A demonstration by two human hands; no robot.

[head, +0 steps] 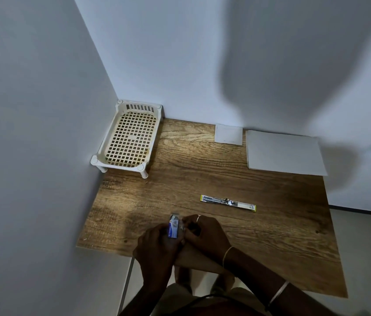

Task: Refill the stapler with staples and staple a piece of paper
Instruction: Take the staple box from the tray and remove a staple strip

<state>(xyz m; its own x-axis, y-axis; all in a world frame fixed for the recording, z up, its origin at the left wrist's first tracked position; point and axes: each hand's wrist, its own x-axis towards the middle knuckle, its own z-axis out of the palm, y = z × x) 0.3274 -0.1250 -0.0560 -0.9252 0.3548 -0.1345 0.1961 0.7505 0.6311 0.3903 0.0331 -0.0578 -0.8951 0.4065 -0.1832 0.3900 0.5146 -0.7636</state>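
The right hand (pixel 205 234) wears a thin pale ring (pixel 198 218) on one finger. A slim gold-coloured bangle (pixel 227 256) circles its wrist; a wider pale silvery band (pixel 278 293) sits higher on the forearm. Beige cloth (pixel 180 290) covers the lap, crossed by a thin dark cable (pixel 202 297).

White corner walls (pixel 43 87); wooden table (pixel 271 236), pale floor (pixel 366 258)

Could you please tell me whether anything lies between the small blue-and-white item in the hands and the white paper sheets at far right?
Yes: a long narrow strip with yellow ends lies flat on the wooden table, close to the line from the small blue-and-white item to the white paper sheets. Nothing else visible lies between them.
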